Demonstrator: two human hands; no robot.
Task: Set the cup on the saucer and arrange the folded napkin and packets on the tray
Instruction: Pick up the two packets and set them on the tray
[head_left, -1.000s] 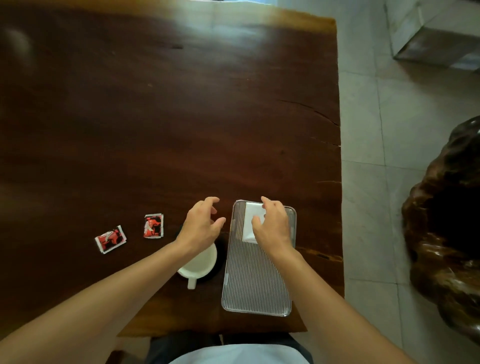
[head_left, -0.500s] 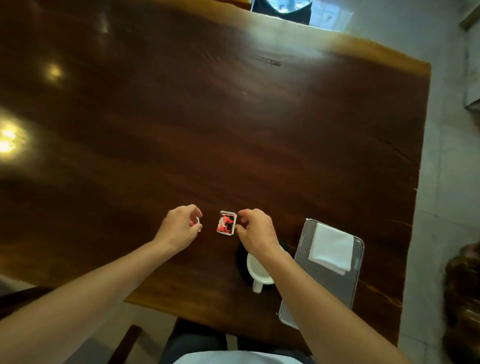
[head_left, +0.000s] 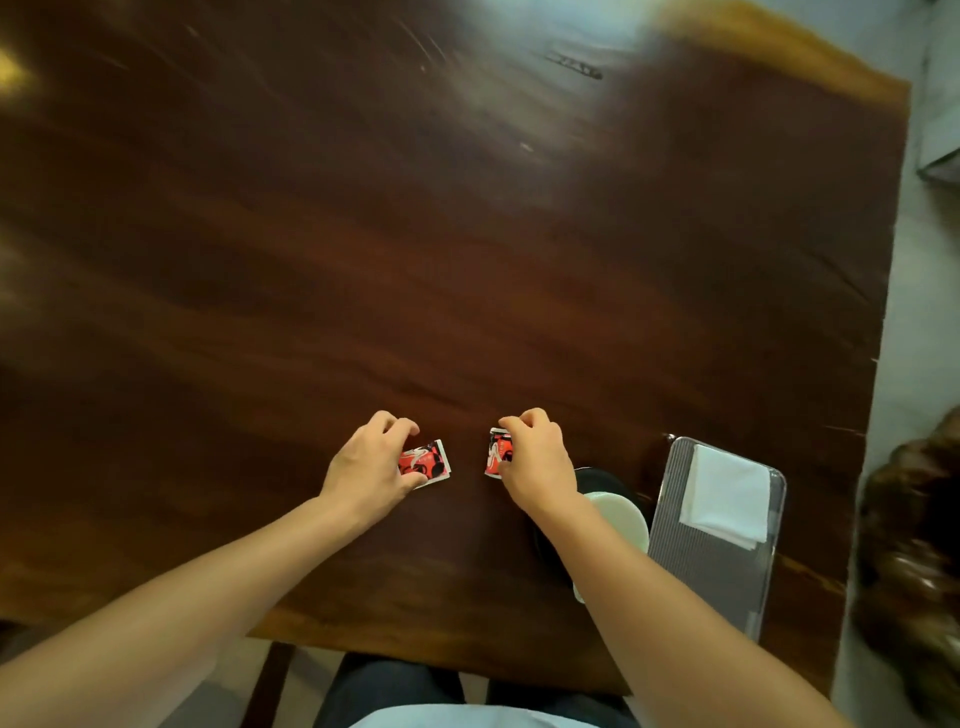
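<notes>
Both hands are curled, each on one red packet, side by side on the near part of the table. The left hand grips the left packet by its left edge, thumb below and fingers above. The right hand pinches the right packet, covering its right half. Whether either packet is already clear of the wood cannot be told through the blur. The two packets lie near each other, with a gap of bare wood between them.

Just right of the right hand and a little nearer stands the white cup. It appears to sit on the dark saucer, so that part looks done; the right forearm hides its near-left side.

Right of the cup lies the tray, its long axis running near to far with a slight tilt. The folded napkin fills its far end, and the near end is bare ribbing.

So the goal for both packets lies to the right and somewhat nearer. The right hand is the closer one, with only the cup between it and the tray. The left hand must cross the most ground, and its path also passes over the cup. The bare near half looks like the natural spot, and clipping the cup's rim on the way over is probably the main risk.
</notes>
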